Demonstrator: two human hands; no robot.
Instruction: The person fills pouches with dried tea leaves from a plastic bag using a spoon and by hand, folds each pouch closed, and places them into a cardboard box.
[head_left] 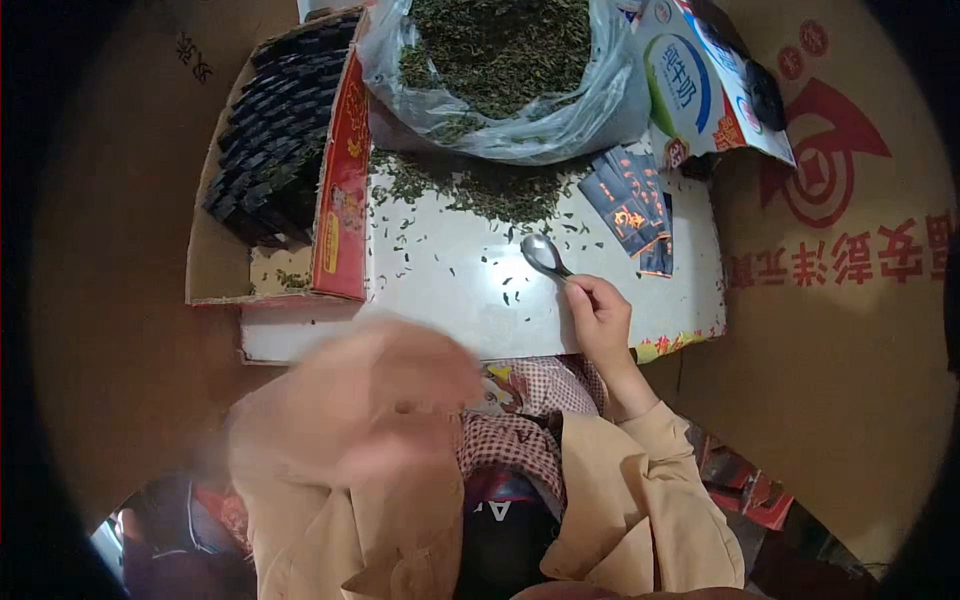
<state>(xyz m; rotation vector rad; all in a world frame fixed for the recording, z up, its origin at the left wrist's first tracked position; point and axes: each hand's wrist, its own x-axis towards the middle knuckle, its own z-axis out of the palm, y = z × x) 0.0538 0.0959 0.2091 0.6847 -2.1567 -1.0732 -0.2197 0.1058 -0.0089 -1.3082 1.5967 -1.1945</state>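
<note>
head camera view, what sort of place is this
Possibly a small tea-packing corner: an open plastic bag holds loose dark leaves, the right hand holds a spoon, and a red-sided box contains rows of dark packets.

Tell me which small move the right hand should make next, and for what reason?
Probably the right hand should bring the spoon to the open plastic bag: the spoon looks empty, and the bag beyond it is heaped with dark leaves. The left hand is too blurred to judge.
</note>
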